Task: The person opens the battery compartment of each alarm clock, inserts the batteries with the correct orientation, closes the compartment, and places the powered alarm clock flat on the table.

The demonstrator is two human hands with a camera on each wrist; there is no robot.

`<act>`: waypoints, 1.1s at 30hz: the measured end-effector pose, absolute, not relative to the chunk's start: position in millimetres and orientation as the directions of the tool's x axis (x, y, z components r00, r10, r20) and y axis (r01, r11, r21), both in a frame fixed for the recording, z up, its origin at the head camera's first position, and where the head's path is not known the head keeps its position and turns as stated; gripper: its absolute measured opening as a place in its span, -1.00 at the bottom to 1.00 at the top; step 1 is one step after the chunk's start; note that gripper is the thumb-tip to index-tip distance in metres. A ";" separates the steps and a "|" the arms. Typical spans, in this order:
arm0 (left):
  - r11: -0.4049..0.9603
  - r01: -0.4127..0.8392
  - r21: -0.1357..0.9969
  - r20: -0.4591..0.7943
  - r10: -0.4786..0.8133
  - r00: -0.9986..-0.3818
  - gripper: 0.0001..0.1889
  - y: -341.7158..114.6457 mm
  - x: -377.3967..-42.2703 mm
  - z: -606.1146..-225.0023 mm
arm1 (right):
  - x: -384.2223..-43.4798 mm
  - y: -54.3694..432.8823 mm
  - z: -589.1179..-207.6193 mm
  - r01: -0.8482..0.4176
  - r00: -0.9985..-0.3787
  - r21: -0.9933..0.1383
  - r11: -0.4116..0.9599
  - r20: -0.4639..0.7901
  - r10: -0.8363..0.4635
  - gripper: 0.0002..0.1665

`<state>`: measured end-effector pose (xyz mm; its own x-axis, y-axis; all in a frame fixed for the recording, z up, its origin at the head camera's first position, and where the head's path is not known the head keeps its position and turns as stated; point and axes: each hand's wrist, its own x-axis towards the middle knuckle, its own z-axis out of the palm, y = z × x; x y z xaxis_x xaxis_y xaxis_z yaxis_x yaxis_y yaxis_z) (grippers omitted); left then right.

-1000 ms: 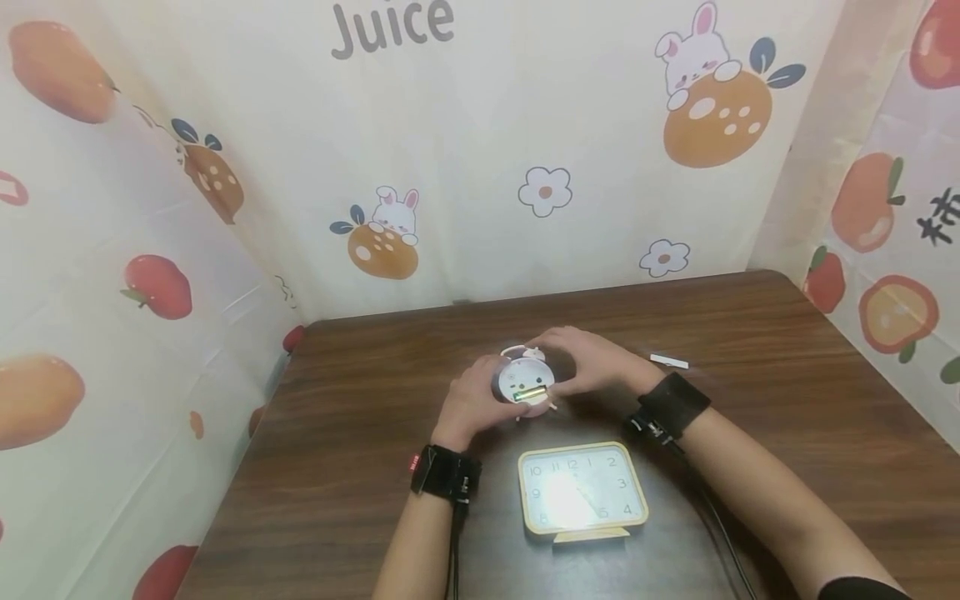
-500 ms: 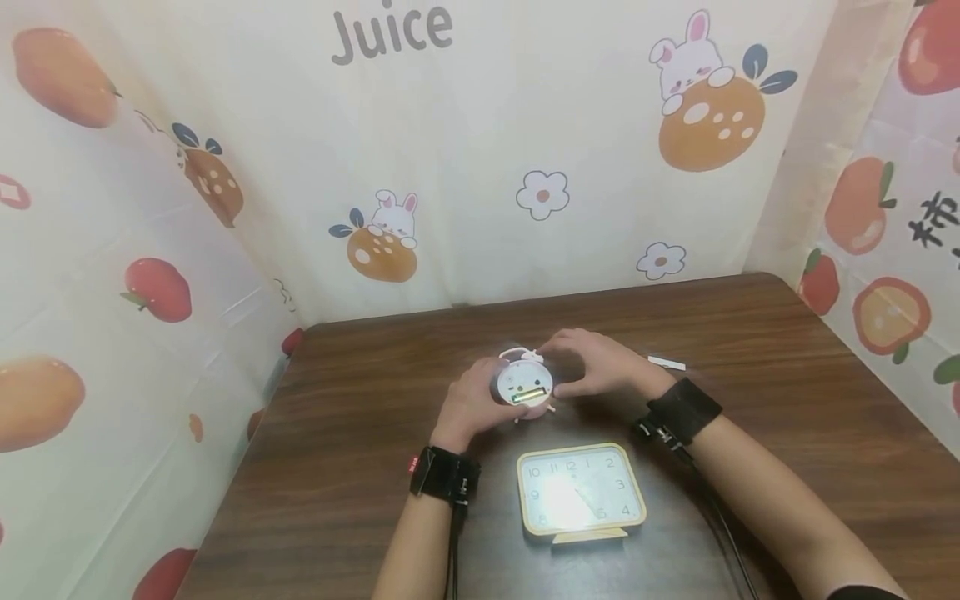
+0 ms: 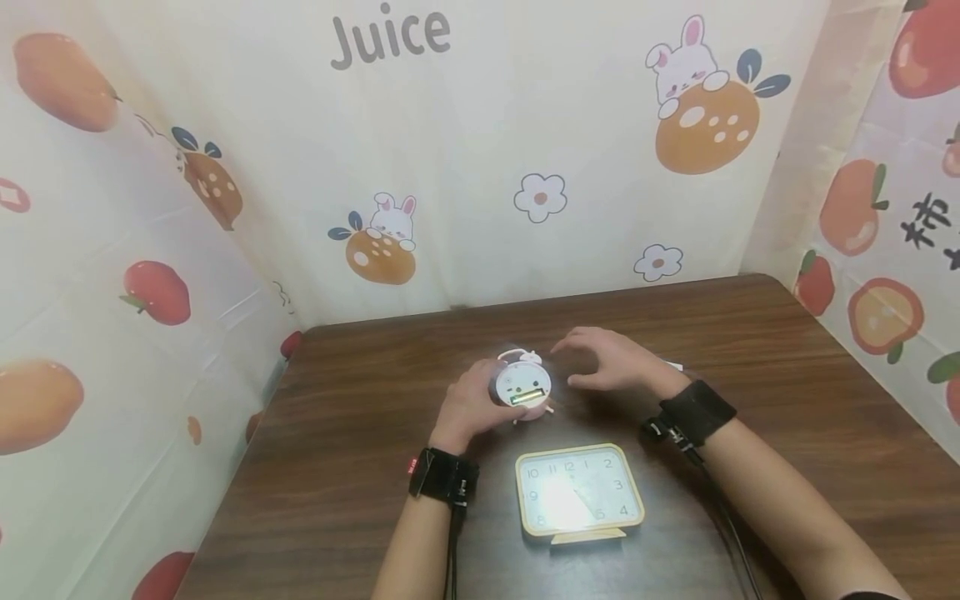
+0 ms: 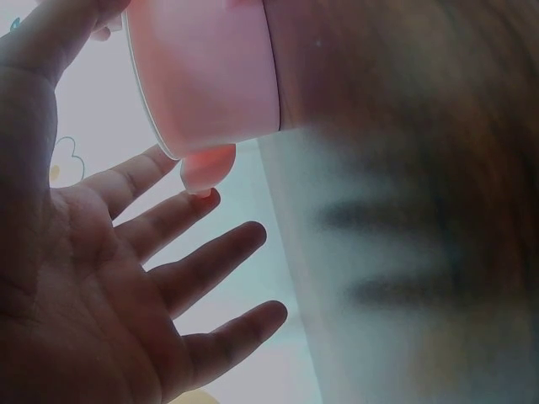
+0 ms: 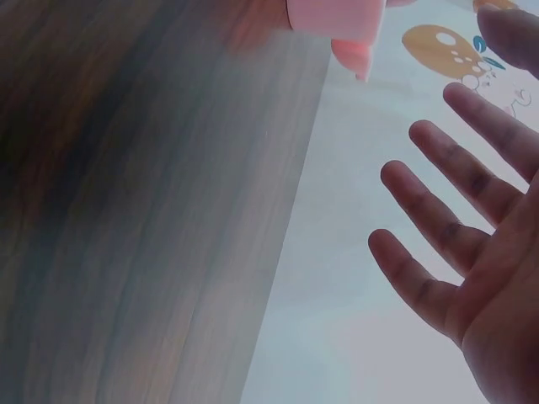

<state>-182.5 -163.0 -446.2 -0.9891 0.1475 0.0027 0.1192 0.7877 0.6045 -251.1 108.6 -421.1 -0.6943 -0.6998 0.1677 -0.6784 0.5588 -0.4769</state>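
Note:
A small pink alarm clock (image 3: 532, 412) stands on the table with its white back up toward the head camera. A battery (image 3: 527, 397) lies in the uncovered slot low on that back. My left hand (image 3: 471, 398) holds the clock at its left side, thumb on the lower back and fingers about the far side; in the left wrist view the lower fingers are spread below the pink body (image 4: 206, 71). My right hand (image 3: 611, 358) is just right of the clock, apart from it, with fingers extended and nothing in them.
A yellow-framed desk clock (image 3: 580, 492) lies face up nearer the front. A thin white strip (image 3: 676, 365), partly hidden by the right wrist, lies on the brown wooden table (image 3: 337, 467). A fruit-printed curtain (image 3: 480, 167) borders the table at the back and sides.
My right hand has let go of the battery area and drawn away rightward from the clock, now partly covering the white strip. The left hand and clock have stayed nearly still.

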 end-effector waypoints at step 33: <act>0.796 0.147 0.588 0.022 0.166 -0.986 -0.09 -161.5 -182.4 -447.0 | -250.1 159.1 -427.4 -0.608 -0.770 -0.459 0.647 0.144 -0.622 -0.44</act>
